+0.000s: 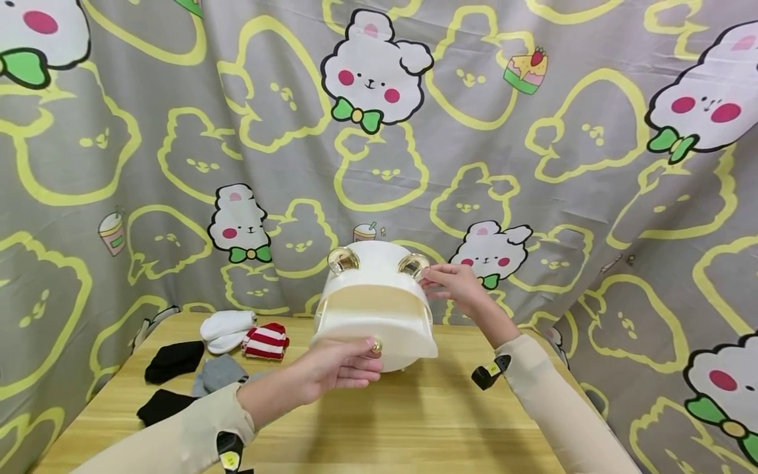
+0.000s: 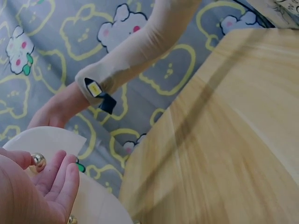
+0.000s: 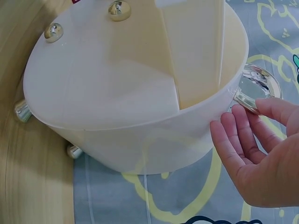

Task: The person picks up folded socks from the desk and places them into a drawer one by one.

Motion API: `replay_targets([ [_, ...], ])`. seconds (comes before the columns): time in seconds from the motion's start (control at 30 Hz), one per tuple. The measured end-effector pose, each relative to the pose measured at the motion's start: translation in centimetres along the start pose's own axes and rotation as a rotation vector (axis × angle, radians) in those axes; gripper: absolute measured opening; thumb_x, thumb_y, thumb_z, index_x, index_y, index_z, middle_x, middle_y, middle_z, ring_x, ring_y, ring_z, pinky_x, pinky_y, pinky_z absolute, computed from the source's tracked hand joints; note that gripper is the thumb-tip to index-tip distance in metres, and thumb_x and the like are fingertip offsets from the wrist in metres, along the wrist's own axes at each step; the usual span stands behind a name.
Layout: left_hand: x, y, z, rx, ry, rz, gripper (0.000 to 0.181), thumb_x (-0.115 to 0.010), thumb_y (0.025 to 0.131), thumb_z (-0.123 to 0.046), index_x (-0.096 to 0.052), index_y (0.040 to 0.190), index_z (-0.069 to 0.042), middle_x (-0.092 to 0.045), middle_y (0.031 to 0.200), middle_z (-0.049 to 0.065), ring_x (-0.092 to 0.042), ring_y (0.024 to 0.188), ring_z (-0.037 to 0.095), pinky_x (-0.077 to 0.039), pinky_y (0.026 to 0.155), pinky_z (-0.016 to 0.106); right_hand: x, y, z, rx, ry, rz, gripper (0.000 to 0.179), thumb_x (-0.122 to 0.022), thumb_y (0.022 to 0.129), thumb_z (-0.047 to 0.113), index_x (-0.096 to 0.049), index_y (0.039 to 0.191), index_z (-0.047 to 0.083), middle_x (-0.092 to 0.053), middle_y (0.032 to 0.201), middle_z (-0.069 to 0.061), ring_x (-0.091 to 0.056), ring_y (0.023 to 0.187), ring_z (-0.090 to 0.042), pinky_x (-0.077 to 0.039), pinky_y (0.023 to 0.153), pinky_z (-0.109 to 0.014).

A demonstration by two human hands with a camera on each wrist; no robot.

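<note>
A white rounded box (image 1: 379,260) stands on the table with its front compartment partly open. Two gold ring-shaped ears (image 1: 343,261) rise from its top. My left hand (image 1: 337,370) is at the front of the box, thumb and forefinger on a gold knob (image 2: 39,161). The other left fingers stretch out below that knob. On the box's right side, my right hand (image 1: 458,288) pinches the right gold ring (image 3: 259,86) between thumb and forefinger. Its remaining fingers lie close to the white wall. Another round gold knob (image 3: 53,32) shows in the right wrist view.
Left of the box lie folded socks: a white pair (image 1: 227,331), a red-and-white striped one (image 1: 266,342), grey ones (image 1: 219,375) and black ones (image 1: 174,361). Gold feet (image 3: 74,150) hold up the box. A patterned curtain (image 1: 379,171) hangs behind the wooden table (image 1: 450,428).
</note>
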State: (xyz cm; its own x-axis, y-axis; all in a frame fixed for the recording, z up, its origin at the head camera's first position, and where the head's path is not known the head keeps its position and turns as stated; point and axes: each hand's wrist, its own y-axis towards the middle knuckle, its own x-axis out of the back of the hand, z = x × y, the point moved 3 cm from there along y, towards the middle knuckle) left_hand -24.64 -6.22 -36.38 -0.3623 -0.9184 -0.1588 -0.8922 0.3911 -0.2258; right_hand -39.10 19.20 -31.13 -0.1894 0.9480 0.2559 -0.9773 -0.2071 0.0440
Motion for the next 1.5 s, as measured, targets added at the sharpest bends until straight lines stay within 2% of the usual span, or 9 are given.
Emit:
replay_targets([
  [0.5, -0.8, -1.2, 0.5, 0.002, 0.039, 0.008, 0.055, -0.062, 0.102, -0.039, -0.063, 0.128, 0.009, -0.079, 0.099, 0.009, -0.076, 0.087, 0.016, -0.063, 0.080, 0.028, 0.2, 0.5, -0.1, -0.005, 0.018, 0.012, 0.036, -0.070, 0.098, 0.023, -0.066, 0.120, -0.006, -0.076, 0.093, -0.003, -0.073, 0.091, -0.016, -0.057, 0.098, -0.050],
  [0.63, -0.6, -1.3, 0.0, 0.032, 0.120, 0.108, 0.049, -0.060, 0.102, -0.038, -0.067, 0.122, 0.006, -0.078, 0.104, 0.013, -0.077, 0.089, 0.019, -0.063, 0.083, 0.033, 0.4, 0.5, -0.1, -0.015, 0.017, 0.009, 0.037, -0.070, 0.098, 0.024, -0.066, 0.120, -0.006, -0.075, 0.092, -0.001, -0.072, 0.090, -0.015, -0.059, 0.097, -0.048],
  [0.8, 0.5, -1.9, -1.3, 0.059, 0.315, 0.329, 0.039, -0.056, 0.104, -0.029, -0.068, 0.124, 0.002, -0.075, 0.116, 0.017, -0.075, 0.102, 0.027, -0.061, 0.092, 0.041, 0.4, 0.4, 0.0, -0.013, 0.017, 0.013, 0.038, -0.070, 0.098, 0.025, -0.066, 0.120, -0.006, -0.076, 0.091, 0.000, -0.072, 0.089, -0.014, -0.058, 0.097, -0.049],
  [0.9, 1.6, -2.2, -2.7, 0.035, 0.394, 0.448, 0.037, -0.054, 0.106, -0.026, -0.066, 0.130, -0.001, -0.072, 0.124, 0.018, -0.073, 0.111, 0.029, -0.058, 0.099, 0.044, 0.2, 0.4, 0.0, -0.003, 0.010, 0.013, 0.037, -0.070, 0.099, 0.025, -0.066, 0.119, -0.005, -0.076, 0.090, 0.001, -0.072, 0.088, -0.014, -0.060, 0.094, -0.047],
  [1.0, 3.0, -2.5, -4.4, -0.026, 0.425, 0.498, 0.038, -0.053, 0.106, -0.025, -0.064, 0.134, -0.001, -0.069, 0.130, 0.019, -0.071, 0.115, 0.029, -0.055, 0.104, 0.044, 0.1, 0.4, 0.0, 0.006, 0.002, 0.012, 0.036, -0.069, 0.099, 0.025, -0.066, 0.118, -0.005, -0.075, 0.089, 0.002, -0.073, 0.087, -0.013, -0.061, 0.091, -0.044],
  [1.1, 4.7, -2.6, -6.1, -0.106, 0.451, 0.460, 0.039, -0.053, 0.106, -0.025, -0.062, 0.135, 0.000, -0.069, 0.131, 0.018, -0.070, 0.116, 0.029, -0.055, 0.104, 0.044, 0.1, 0.3, 0.0, 0.011, 0.000, 0.013, 0.037, -0.069, 0.099, 0.025, -0.066, 0.119, -0.005, -0.075, 0.089, 0.002, -0.073, 0.087, -0.013, -0.061, 0.091, -0.045],
  [1.27, 8.6, -2.7, -8.0, -0.209, 0.536, 0.273, 0.041, -0.057, 0.105, -0.028, -0.060, 0.136, 0.000, -0.071, 0.127, 0.013, -0.070, 0.113, 0.028, -0.058, 0.099, 0.039, 0.0, 0.3, 0.0, 0.012, -0.007, 0.015, 0.038, -0.069, 0.099, 0.026, -0.066, 0.120, -0.006, -0.076, 0.089, 0.002, -0.073, 0.087, -0.012, -0.061, 0.091, -0.044],
  [1.4, 12.2, -2.1, -8.1, -0.254, 0.620, 0.121, 0.037, -0.062, 0.103, -0.029, -0.064, 0.130, -0.004, -0.072, 0.122, 0.011, -0.070, 0.109, 0.027, -0.058, 0.097, 0.038, 0.1, 0.3, 0.0, 0.015, -0.012, 0.013, 0.039, -0.069, 0.099, 0.026, -0.066, 0.120, -0.006, -0.076, 0.089, 0.002, -0.073, 0.086, -0.013, -0.063, 0.088, -0.040],
  [1.5, 14.5, -1.5, -7.3, -0.276, 0.714, 0.057, 0.030, -0.067, 0.100, -0.029, -0.068, 0.121, -0.007, -0.072, 0.118, 0.009, -0.068, 0.107, 0.022, -0.058, 0.093, 0.034, 0.1, 0.3, 0.0, 0.016, -0.012, 0.012, 0.038, -0.069, 0.099, 0.026, -0.066, 0.119, -0.006, -0.076, 0.088, 0.002, -0.073, 0.086, -0.013, -0.063, 0.086, -0.037],
])
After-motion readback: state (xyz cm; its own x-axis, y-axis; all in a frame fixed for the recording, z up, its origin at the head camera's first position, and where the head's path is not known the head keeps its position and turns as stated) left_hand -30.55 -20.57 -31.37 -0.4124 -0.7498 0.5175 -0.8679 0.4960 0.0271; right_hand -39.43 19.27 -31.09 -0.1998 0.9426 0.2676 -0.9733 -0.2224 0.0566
